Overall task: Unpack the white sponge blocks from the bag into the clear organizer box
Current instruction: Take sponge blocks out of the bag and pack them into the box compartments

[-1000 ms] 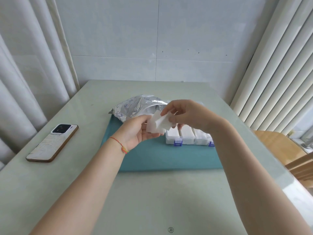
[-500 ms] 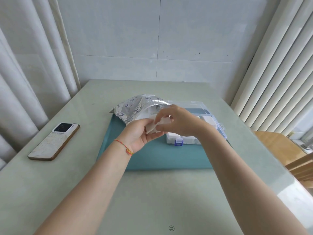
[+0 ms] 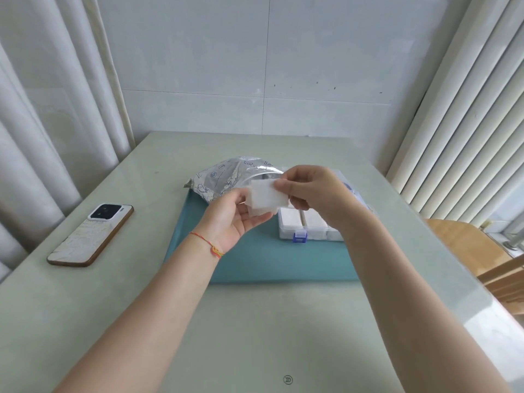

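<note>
- White sponge block, flat and rectangular, held in the air between both hands, above the teal mat and just left of the organizer box.
- Right hand pinches the block's upper right edge, thumb and fingertips curled onto it.
- Left hand palm up under the block's lower left side, fingers curled round it; a second white piece seems to sit beneath the block, can't tell if it is separate.
- Red-orange string bracelet on the left wrist.
- Clear plastic organizer box with blue latch sits on the mat, mostly hidden by the right hand; visible front compartments hold white blocks.
- Silver foil bag with blue print lies at the mat's far left corner, mouth open toward the hands.
- Smartphone with pale patterned back lies face down on the pale green tabletop, well left of the mat.
- Wooden chair at the right edge.
</note>
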`<state>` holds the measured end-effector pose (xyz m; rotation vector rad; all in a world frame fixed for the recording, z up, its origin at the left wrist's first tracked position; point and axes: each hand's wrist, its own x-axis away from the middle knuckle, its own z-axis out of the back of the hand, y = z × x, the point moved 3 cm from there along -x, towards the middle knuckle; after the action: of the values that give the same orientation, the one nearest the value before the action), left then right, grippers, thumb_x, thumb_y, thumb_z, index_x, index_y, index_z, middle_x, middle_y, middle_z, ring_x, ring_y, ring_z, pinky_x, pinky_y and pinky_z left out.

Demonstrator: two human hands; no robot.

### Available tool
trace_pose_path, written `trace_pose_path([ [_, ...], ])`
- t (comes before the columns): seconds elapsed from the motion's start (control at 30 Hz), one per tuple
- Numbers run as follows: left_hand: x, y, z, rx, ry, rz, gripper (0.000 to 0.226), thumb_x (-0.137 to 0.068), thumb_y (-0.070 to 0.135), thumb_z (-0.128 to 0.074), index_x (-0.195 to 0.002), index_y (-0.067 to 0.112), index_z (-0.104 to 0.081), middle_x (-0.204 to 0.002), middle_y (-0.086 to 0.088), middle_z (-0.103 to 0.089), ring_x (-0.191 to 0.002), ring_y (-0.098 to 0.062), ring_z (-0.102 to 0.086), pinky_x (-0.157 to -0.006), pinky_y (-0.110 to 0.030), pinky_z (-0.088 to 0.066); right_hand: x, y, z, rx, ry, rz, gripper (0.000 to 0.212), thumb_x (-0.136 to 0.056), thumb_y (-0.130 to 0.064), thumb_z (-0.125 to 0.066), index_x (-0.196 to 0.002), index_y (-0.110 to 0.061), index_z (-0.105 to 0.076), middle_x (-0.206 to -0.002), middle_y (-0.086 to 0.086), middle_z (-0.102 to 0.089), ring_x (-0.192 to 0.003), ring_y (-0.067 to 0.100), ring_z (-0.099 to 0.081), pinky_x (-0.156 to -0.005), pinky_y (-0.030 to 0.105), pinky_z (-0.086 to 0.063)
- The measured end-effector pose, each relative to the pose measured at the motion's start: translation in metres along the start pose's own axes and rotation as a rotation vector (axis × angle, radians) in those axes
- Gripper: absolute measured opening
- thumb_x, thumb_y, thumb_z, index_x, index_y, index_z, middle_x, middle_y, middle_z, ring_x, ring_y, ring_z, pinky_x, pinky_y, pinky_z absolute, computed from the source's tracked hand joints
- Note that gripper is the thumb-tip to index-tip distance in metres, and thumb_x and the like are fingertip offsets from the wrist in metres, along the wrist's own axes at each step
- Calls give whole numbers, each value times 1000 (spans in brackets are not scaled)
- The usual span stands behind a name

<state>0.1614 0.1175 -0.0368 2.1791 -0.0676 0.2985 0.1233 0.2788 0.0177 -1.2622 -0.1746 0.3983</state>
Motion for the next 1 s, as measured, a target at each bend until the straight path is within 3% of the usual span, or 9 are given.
trace_pose_path([
  [0.17,2,0,-5,31,-50,-21,41,-101,29,-50,-126,-1,-60,-107,-17,-70,-96,-31,-70,-74,-37,-61,-10,8,-13,375,195,29,21,-83,-31,-75,-84,-17,-61,-69,-6,-53,-59,9,-45,-55,21,-35],
  [0.27,3,2,-5,53,-46,-35,41,-101,32,-50,-123,0,-61,-105,-17,-72,-91,-29,-71,-76,-36,-61,-9,15,-13,353,230,2,33,-81,-38,-76,-100,-19,-57,-81,-4,-56,-69,11,-50,-57,22,-37],
  [0.4,3,1,-4,78,-24,-37,38,-101,30,-50,-119,-2,-61,-95,-15,-73,-86,-30,-71,-73,-37,-62,-7,15,-17,434,215,54,21,-80,-27,-76,-92,-19,-60,-88,-2,-60,-72,10,-51,-56,19,-36],
  [0.53,1,-1,-4,90,-2,-20,43,-101,28,-51,-128,-6,-55,-93,-18,-71,-81,-30,-72,-74,-40,-62,-6,13,-20,487,207,140,16,-79,-16,-73,-81,-21,-58,-83,-6,-61,-68,1,-47,-57,9,-35],
  [0.67,0,0,-2,89,0,0,43,-101,31,-49,-124,-4,-57,-91,-18,-70,-82,-30,-71,-74,-39,-62,-6,10,-24,451,178,174,17,-79,-10,-71,-86,-21,-60,-80,-6,-64,-69,6,-51,-58,8,-38],
  [0.8,0,3,3,98,-14,11,38,-101,25,-51,-123,-4,-57,-101,-24,-68,-94,-40,-68,-73,-38,-62,-6,8,-15,149,142,62,9,-85,-11,-68,-84,-19,-65,-77,-4,-64,-67,10,-54,-62,17,-44],
  [0.9,1,4,4,77,-16,22,25,-99,14,-52,-115,-4,-59,-97,-26,-70,-87,-41,-70,-75,-38,-62,-8,4,-5,-25,109,32,10,-87,-6,-62,-83,-15,-61,-77,-2,-60,-73,15,-53,-66,28,-44],
  [1.0,1,5,3,64,-12,18,20,-98,10,-53,-110,-3,-60,-94,-25,-71,-84,-39,-70,-75,-36,-62,-10,2,-2,-60,76,21,11,-87,-2,-59,-85,-13,-61,-74,-1,-60,-72,15,-55,-67,30,-45],
])
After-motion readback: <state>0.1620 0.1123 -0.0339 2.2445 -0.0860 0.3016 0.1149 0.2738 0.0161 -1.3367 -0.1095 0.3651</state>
